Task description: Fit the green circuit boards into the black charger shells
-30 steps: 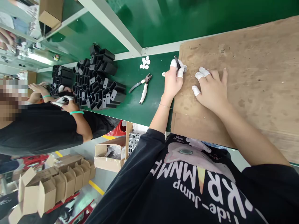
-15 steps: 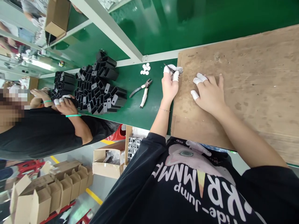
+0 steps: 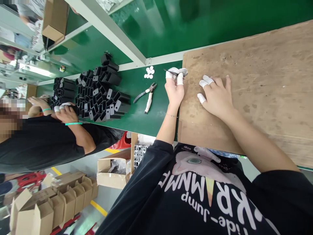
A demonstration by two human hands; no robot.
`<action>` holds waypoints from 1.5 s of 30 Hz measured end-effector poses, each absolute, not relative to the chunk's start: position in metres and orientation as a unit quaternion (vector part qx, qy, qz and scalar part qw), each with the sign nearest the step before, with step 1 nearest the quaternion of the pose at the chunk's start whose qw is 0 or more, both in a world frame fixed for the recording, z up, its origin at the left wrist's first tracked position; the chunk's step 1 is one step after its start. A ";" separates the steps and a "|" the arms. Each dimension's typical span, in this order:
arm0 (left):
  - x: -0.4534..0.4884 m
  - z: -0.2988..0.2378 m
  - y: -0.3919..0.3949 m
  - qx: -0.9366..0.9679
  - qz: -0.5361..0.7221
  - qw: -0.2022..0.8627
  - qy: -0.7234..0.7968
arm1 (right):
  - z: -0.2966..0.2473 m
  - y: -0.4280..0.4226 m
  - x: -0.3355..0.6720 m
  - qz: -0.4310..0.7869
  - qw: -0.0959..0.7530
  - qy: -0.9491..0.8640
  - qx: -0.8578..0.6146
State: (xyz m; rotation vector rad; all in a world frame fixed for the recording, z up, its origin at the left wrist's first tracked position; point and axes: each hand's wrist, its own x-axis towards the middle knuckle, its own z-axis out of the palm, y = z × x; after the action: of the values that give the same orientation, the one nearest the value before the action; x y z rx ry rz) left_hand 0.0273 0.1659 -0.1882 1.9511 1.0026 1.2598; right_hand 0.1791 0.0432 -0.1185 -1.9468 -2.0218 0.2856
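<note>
My left hand (image 3: 174, 85) is at the left edge of a worn brown board (image 3: 256, 65), its white-capped fingertips pinched on thin dark tweezers (image 3: 171, 71) that point left over the green belt. My right hand (image 3: 216, 95) lies flat on the board just to the right, fingers spread, with white cots on the thumb, index and middle finger, holding nothing. A small cluster of white round discs (image 3: 148, 72) lies on the belt a little left of the tweezers.
Pliers with a white-wrapped handle (image 3: 147, 95) lie on the green belt (image 3: 137, 117). Further left is a pile of black rectangular tubes (image 3: 102, 91), where a co-worker's hands (image 3: 64, 110) work. Cardboard boxes (image 3: 110, 169) stand on the floor below.
My left hand has shifted slightly left and the tweezers have tipped from pointing up to pointing left. My right hand stays flat on the board.
</note>
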 end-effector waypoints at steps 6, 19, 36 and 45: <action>0.026 -0.195 0.172 0.754 0.439 0.302 0.384 | -0.119 0.043 0.179 0.099 0.166 -0.707 -0.680; 0.024 -0.179 0.172 0.717 0.467 0.328 0.400 | -0.119 0.044 0.179 0.101 0.157 -0.708 -0.681; 0.016 -0.161 0.163 0.749 0.431 0.243 0.440 | -0.117 0.044 0.179 0.093 0.147 -0.715 -0.677; 0.021 -0.156 0.161 0.770 0.399 0.221 0.445 | -0.119 0.044 0.179 0.089 0.146 -0.718 -0.675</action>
State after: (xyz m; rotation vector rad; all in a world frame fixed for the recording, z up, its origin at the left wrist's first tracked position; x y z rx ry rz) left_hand 0.0208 0.1609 -0.1558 2.1297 1.2314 1.1034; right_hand 0.1791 0.0439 -0.1187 -1.9442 -2.0662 0.2564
